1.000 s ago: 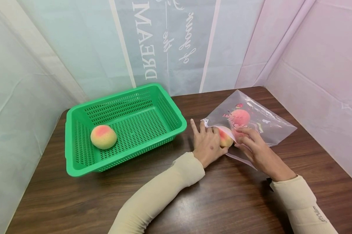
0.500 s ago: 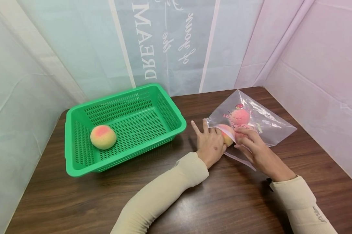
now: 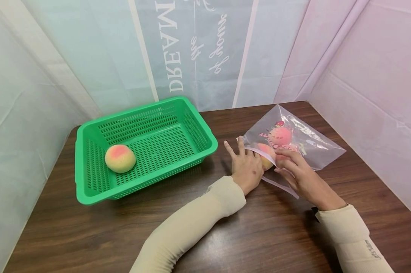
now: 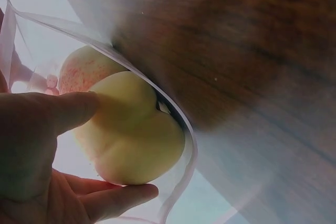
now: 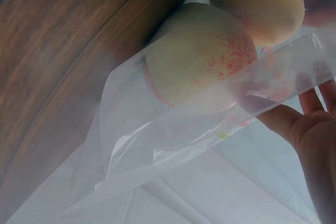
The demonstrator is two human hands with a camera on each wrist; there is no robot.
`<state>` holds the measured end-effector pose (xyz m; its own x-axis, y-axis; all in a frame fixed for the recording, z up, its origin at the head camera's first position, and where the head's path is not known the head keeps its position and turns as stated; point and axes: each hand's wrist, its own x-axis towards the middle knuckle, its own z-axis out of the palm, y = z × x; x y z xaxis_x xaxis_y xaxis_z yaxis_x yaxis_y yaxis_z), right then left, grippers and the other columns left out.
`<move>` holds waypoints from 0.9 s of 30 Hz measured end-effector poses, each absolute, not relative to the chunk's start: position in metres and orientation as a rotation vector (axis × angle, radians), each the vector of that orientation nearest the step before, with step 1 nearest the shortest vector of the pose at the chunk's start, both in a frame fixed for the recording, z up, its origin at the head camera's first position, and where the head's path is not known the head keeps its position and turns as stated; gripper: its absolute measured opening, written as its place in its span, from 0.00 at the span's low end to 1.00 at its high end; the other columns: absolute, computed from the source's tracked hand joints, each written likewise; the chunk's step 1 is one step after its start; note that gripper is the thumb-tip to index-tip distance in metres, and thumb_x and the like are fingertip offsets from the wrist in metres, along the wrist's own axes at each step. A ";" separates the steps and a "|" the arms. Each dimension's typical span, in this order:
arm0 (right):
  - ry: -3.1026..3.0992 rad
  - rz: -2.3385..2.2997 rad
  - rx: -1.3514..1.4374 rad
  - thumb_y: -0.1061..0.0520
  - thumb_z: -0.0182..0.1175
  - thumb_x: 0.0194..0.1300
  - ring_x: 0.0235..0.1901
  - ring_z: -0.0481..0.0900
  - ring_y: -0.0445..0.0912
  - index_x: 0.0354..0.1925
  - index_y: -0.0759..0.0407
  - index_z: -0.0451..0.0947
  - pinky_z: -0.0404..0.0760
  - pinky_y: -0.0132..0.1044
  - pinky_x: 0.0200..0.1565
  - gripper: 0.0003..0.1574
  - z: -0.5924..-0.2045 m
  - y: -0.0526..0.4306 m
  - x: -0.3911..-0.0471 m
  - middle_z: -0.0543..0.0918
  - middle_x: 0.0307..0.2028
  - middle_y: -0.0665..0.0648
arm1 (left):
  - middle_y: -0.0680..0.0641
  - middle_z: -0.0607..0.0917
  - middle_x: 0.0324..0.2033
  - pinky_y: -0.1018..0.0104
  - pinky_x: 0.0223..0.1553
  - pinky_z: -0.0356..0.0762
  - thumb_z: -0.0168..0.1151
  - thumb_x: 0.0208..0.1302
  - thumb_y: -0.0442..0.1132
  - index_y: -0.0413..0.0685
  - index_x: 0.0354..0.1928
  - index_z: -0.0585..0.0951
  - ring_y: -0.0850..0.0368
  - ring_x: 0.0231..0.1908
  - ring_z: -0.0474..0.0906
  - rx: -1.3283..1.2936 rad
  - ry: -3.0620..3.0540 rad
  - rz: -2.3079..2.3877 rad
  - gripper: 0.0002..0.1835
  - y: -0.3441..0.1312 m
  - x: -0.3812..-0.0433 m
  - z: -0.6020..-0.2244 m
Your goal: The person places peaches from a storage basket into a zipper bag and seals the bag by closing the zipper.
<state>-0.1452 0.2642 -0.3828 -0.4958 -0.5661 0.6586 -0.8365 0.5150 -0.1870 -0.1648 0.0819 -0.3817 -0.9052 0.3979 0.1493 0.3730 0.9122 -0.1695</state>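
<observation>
On the table's right lies a clear plastic zip bag [image 3: 319, 146] with red and green print. Inside it, a pink peach [image 3: 280, 135] rests toward the back, and another peach [image 5: 194, 56] sits nearer the mouth, partly behind my right fingers in the head view. My left hand [image 3: 248, 170] grips a yellow-and-pink peach [image 4: 139, 129], thumb on one side and fingers on the other, just within the bag's mouth. My right hand [image 3: 301, 176] pinches the bag's upper edge, holding the mouth apart. The left fingertips are partly hidden by the bag's edge in the head view.
A green slotted basket [image 3: 147, 178] stands at the left of the dark wooden table [image 3: 205, 231]. One peach [image 3: 120, 158] lies at its left end. Cloth walls [image 3: 372, 98] enclose the table at the back and sides.
My left hand has shifted slightly right, pushing its peach farther into the bag's mouth. The right hand has stayed nearly still at the bag's edge.
</observation>
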 end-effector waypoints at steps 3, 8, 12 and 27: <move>-2.225 0.677 1.141 0.45 0.49 0.78 0.54 0.73 0.63 0.36 0.62 0.79 0.62 0.29 0.66 0.24 -0.384 0.264 -0.145 0.77 0.52 0.72 | 0.47 0.77 0.64 0.21 0.61 0.48 0.51 0.69 0.66 0.52 0.67 0.75 0.34 0.74 0.50 -0.597 -2.906 0.191 0.34 0.079 -0.163 -0.382; -2.216 0.671 1.135 0.45 0.49 0.78 0.53 0.73 0.64 0.35 0.63 0.79 0.61 0.29 0.66 0.25 -0.384 0.265 -0.146 0.77 0.52 0.72 | 0.46 0.76 0.65 0.21 0.61 0.49 0.55 0.66 0.67 0.49 0.68 0.72 0.36 0.74 0.52 -0.620 -2.910 0.164 0.38 0.071 -0.157 -0.381; -2.205 0.664 1.126 0.44 0.49 0.78 0.52 0.74 0.64 0.34 0.63 0.78 0.61 0.29 0.66 0.26 -0.385 0.266 -0.146 0.77 0.51 0.72 | 0.44 0.73 0.67 0.21 0.61 0.48 0.58 0.64 0.67 0.47 0.70 0.69 0.36 0.74 0.52 -0.640 -2.929 0.141 0.41 0.063 -0.151 -0.379; -2.159 0.660 1.107 0.43 0.50 0.77 0.50 0.74 0.65 0.33 0.65 0.79 0.61 0.27 0.65 0.28 -0.391 0.265 -0.148 0.78 0.50 0.73 | 0.47 0.72 0.68 0.31 0.69 0.39 0.59 0.62 0.70 0.52 0.70 0.70 0.41 0.74 0.53 -0.792 -3.091 0.134 0.42 0.045 -0.135 -0.372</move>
